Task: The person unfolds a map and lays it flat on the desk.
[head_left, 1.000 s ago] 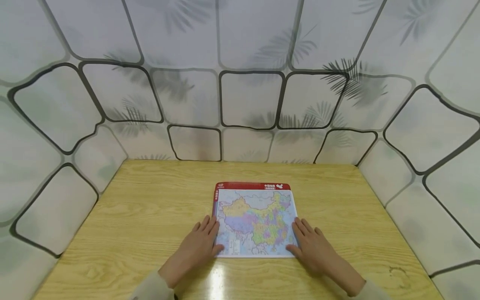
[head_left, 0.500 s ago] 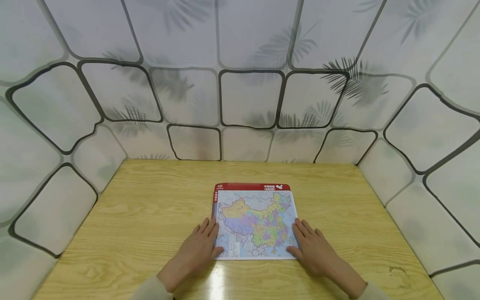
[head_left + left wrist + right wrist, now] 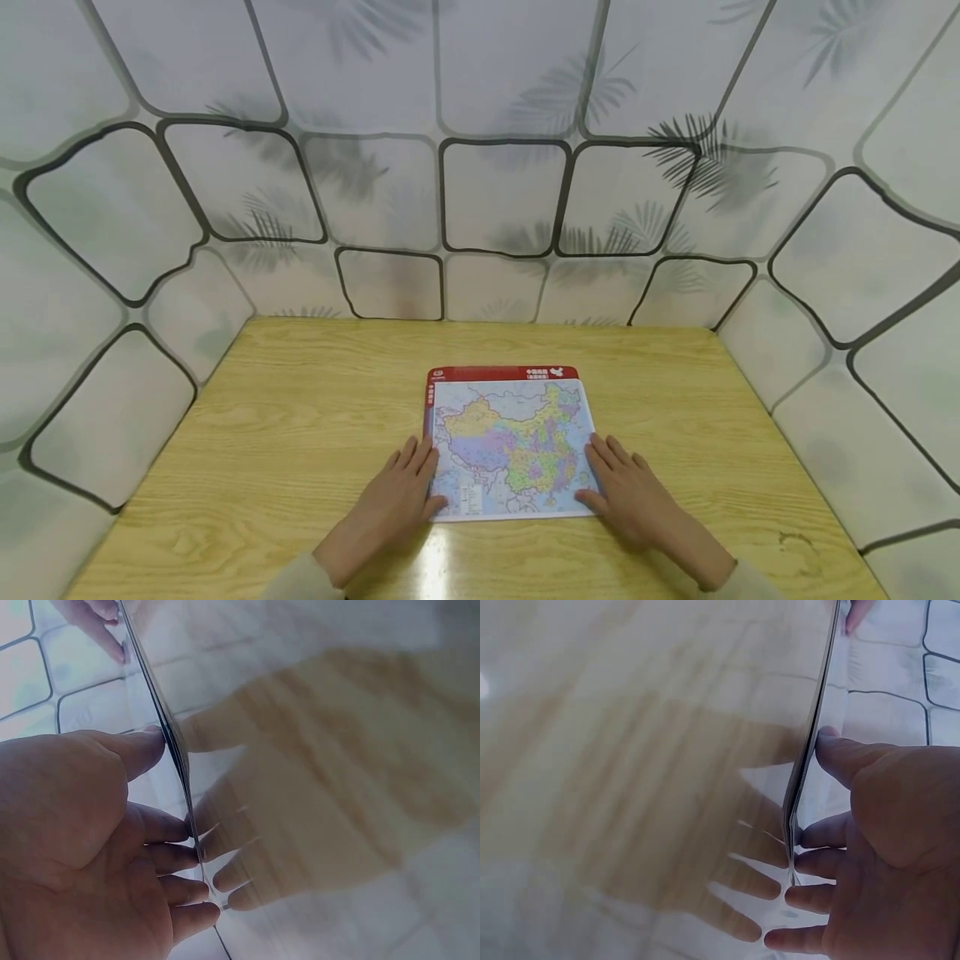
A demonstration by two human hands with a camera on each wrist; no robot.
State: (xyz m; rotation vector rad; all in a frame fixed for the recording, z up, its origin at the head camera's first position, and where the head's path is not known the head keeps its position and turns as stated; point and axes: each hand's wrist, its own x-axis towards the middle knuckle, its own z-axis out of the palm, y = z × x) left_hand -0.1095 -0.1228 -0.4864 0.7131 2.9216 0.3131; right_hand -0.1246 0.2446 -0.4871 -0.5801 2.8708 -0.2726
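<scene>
A colourful map of China (image 3: 510,450) with a red top border lies on the wooden table in the head view. My left hand (image 3: 397,492) rests at its left edge, fingers extended forward and the thumb over the lower left corner. On the other side my right hand (image 3: 630,496) touches the right edge in the same way, thumb near the lower right corner. Both wrist views show the thin edge of the map (image 3: 176,742), with the left fingertips (image 3: 196,915) and the right fingertips (image 3: 780,937) along it.
The wood-grain table (image 3: 315,400) extends around the map and reflects the hands in the wrist views. White panels (image 3: 495,200) with dark outlines and leaf prints enclose its back and both sides.
The map has shifted very slightly toward me and turned a little, its near edge now lower in the head view. Both hands stay at its sides with hardly any movement.
</scene>
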